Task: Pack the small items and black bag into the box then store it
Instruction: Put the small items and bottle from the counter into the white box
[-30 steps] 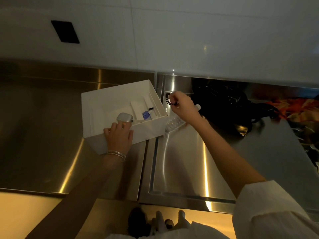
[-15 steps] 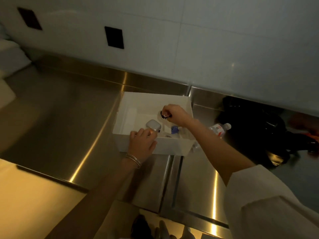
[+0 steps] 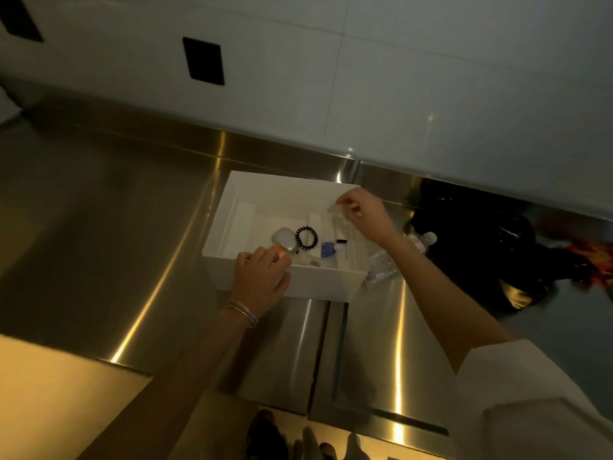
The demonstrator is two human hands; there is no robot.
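Head view: hair tie (image 3: 306, 238) and case (image 3: 284, 240) lie in the box (image 3: 282, 190), left hand (image 3: 262, 280) gripping its rim, right hand (image 3: 365, 215) above, grip unclear; bag (image 3: 471, 240) unpacked on counter (image 3: 99, 210).

White box (image 3: 325, 283) partly packed, black bag (image 3: 481, 247) still out on the steel counter (image 3: 99, 227)

The open-topped box sits at the centre of the frame, slightly skewed. On its floor lie a rounded silver-grey case (image 3: 283, 240), a black spiral hair tie (image 3: 298, 239) just right of it, a small blue item (image 3: 327, 250) and white pieces (image 3: 343, 252). The bag lies crumpled at the right, near the box.
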